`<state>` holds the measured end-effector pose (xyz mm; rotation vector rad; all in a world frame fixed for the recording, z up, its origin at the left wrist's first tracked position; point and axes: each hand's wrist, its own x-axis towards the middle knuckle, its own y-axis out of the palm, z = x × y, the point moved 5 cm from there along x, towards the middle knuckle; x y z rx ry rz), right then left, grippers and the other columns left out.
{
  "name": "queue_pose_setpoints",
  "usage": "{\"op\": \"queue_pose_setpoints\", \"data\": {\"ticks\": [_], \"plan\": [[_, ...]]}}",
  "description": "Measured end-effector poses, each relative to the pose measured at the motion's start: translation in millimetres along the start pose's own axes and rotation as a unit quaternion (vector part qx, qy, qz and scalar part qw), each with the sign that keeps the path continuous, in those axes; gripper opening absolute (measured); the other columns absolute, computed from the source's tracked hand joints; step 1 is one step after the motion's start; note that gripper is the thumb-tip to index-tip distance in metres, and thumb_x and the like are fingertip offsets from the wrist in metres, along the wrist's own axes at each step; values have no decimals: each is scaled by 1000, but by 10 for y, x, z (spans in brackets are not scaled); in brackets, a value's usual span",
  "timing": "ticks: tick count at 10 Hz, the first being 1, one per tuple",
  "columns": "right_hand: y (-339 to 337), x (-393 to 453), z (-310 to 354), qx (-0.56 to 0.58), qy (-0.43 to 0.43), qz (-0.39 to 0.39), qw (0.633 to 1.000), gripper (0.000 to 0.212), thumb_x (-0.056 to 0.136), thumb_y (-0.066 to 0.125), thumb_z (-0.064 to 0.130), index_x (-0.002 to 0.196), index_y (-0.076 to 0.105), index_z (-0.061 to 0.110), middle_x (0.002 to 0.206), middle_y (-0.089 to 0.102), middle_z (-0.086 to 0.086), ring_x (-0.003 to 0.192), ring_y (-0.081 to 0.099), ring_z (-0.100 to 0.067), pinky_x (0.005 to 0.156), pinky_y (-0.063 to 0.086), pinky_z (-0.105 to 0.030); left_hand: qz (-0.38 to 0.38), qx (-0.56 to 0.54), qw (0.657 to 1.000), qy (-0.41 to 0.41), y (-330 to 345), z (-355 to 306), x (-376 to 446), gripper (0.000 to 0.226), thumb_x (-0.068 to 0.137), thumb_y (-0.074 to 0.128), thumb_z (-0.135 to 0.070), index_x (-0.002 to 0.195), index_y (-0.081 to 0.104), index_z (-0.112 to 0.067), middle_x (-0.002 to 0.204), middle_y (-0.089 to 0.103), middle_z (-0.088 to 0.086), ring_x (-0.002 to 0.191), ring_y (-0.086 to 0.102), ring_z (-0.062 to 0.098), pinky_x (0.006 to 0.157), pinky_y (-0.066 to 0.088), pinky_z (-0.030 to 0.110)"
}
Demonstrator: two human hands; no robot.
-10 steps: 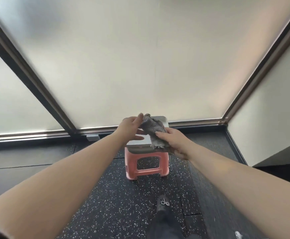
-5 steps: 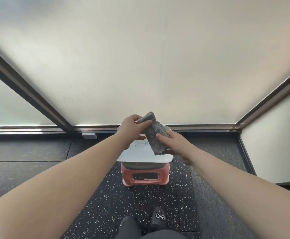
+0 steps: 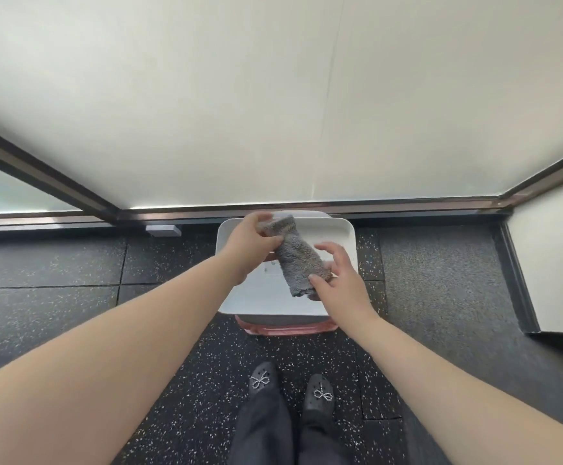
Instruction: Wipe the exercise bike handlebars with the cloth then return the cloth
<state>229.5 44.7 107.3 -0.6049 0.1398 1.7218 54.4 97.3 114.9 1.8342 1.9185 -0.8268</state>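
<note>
Below, both bare hands meet over a white tray that sits on a pink plastic stool, of which only the front edge shows under the tray. The grey cloth, folded into a long roll, lies slanted over the middle of the tray, its far end up and to the left, its near end down and to the right. The left hand pinches the far end of the cloth between the thumb and the curled fingers. The right hand is at the near end: its thumb presses on the edge of the cloth, while the other fingers are spread and lifted, apart from the fabric. Whether the cloth already rests on the tray floor or is just above it, I cannot tell. The stool stands on dark speckled rubber flooring, close to a frosted glass wall. Two black shoes with small bows are seen near the bottom.
</note>
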Motion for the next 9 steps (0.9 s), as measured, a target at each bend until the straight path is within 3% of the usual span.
{"op": "queue_pose_setpoints", "data": {"ticks": [1, 2, 3, 4, 5, 6, 7, 8, 9], "plan": [[132, 288, -304, -98, -13, 15, 995, 31, 87, 64, 11, 107, 63, 35, 107, 64, 11, 81, 60, -1, 80, 50, -20, -25, 84, 996, 20, -35, 221, 329, 35, 83, 67, -5, 110, 49, -20, 99, 59, 7, 79, 69, 25, 76, 59, 43], [303, 531, -620, -137, 8, 55, 989, 33, 85, 66, 12, 113, 67, 30, 116, 66, 8, 93, 59, -2, 87, 46, -15, -21, 171, 984, 37, -4, 441, 663, 20, 83, 68, -10, 91, 55, -24, 96, 60, -3, 79, 69, 26, 73, 58, 46], [437, 722, -848, -158, 23, 85, 984, 40, 86, 64, 12, 122, 63, 30, 122, 64, 6, 102, 58, -8, 98, 45, -24, -18, 184, 982, 42, 39, 642, 948, 22, 82, 68, -10, 88, 59, -29, 94, 58, -10, 83, 67, 26, 72, 58, 47], [546, 883, -1030, -191, 26, 112, 975, 42, 88, 62, 14, 127, 60, 30, 121, 60, 5, 102, 56, -10, 99, 42, -24, -10, 185, 981, 48, 75, 831, 1172, 26, 82, 68, -8, 92, 60, -31, 97, 60, -8, 87, 65, 21, 71, 58, 44], [579, 928, -1189, -262, 30, 129, 956, 44, 88, 59, 21, 130, 56, 35, 108, 45, 5, 98, 47, -12, 95, 43, -27, -13, 232, 970, 70, 80, 966, 1270, 38, 83, 67, -8, 113, 59, -30, 120, 58, -4, 97, 61, 16, 77, 54, 34], [547, 884, -1220, -349, -14, 98, 932, 47, 89, 58, 21, 134, 52, 34, 106, 38, 2, 102, 42, -16, 92, 44, -29, -51, 358, 917, 169, 35, 1034, 1215, 43, 86, 62, -5, 123, 58, -25, 127, 52, -1, 109, 51, 20, 90, 45, 35], [573, 824, -1155, -412, -51, 90, 905, 50, 90, 53, 14, 137, 49, 32, 110, 40, -2, 107, 42, -22, 85, 45, -33, -4, 474, 844, 253, 84, 1106, 1088, 50, 88, 50, 4, 130, 55, -22, 134, 52, 0, 120, 42, 26, 97, 41, 40], [649, 813, -1215, -482, -30, 134, 865, 55, 90, 50, 10, 138, 45, 35, 114, 38, -3, 109, 39, -25, 80, 38, -31, 81, 591, 777, 202, 148, 1240, 1090, 67, 90, 40, 0, 148, 24, -27, 156, 23, -8, 138, 22, 23, 107, 28, 34], [606, 773, -1271, -509, 7, 154, 847, 62, 86, 48, 5, 138, 39, 37, 120, 34, -5, 112, 36, -27, 80, 32, -33, 99, 619, 768, 135, 121, 1233, 1094, 73, 90, 36, -4, 151, 5, -28, 160, 1, -9, 146, 5, 23, 115, 17, 43]]}}
